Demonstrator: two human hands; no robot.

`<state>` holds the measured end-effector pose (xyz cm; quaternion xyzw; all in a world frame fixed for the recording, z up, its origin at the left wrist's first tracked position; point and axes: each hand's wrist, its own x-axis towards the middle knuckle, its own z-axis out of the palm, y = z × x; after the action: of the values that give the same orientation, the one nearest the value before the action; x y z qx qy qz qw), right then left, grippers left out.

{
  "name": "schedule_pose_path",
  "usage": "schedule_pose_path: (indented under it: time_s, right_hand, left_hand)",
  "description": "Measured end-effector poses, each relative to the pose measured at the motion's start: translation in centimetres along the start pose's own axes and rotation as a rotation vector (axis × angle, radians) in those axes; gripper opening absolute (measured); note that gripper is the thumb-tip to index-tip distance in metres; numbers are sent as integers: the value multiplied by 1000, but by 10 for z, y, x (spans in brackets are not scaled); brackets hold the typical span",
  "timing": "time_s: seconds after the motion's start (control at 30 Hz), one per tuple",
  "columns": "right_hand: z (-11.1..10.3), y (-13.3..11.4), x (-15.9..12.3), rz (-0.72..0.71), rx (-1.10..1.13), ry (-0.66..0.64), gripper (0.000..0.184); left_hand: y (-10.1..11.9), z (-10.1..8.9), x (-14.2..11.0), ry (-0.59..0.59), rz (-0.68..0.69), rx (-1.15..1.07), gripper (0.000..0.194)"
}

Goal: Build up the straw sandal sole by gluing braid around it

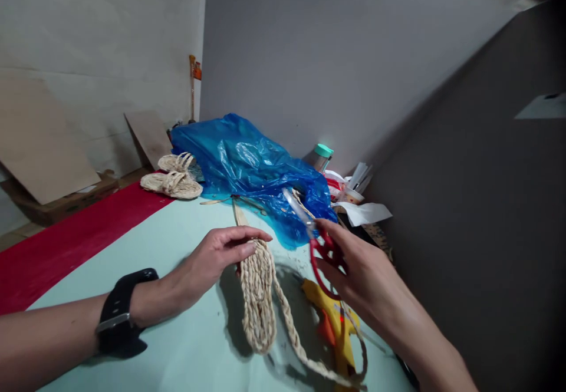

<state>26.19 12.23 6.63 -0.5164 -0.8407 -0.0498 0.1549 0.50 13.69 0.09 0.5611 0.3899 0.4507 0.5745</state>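
My left hand (221, 256) grips the far end of a braided straw sole (259, 303), thumb on top and the other fingers partly hidden behind it. The sole is a long coil of pale plaited fibre, held up over the table. From its far right side a loose braid (289, 321) trails down toward the front right. My right hand (354, 256) holds red-handled scissors (325, 256) by the loops, blades pointing up and left. Below that hand, a yellow glue gun (338, 327) with an orange trigger lies on the table, its small red light lit.
A blue plastic bag (247, 150) lies heaped at the back of the pale green table cover (177, 345). Left of it sits a pair of woven straw sandals (172, 184), near a red strip (88, 239). A green-lidded jar (322, 156) and papers (365, 212) stand back right, by the grey wall.
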Motion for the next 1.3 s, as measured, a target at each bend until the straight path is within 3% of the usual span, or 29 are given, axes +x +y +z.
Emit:
schedule_pose_path:
  time_s: [0.13,0.23,0.37,0.5,0.67,0.8,1.1,1.3]
  right_hand:
    - [12,-24,30,-35,5,-211,25]
    - [28,-41,49,-95,43,-281,11]
    - [43,-48,64,-209,198,-306,11]
    - [31,-36,55,-186,360,-169,29]
    - [7,-31,4,-9,485,62,23]
    - [13,-45,-27,-12,496,166,22]
    - [32,-49,-40,-138,369,266,21]
    - [42,-44,-43,-144,363,195,18]
  left_hand:
    - [6,4,-6,-51,101,56,22]
    - [10,5,-12,-70,179,121,19]
    - [10,6,-14,-31,250,173,18]
    - [8,5,-13,61,238,200,17]
    - [7,2,-9,184,250,209,16]
    - [3,3,-5,245,198,31,14]
    - [-2,12,-4,207,66,-16,22]
    - [4,16,-7,60,-70,-137,23]
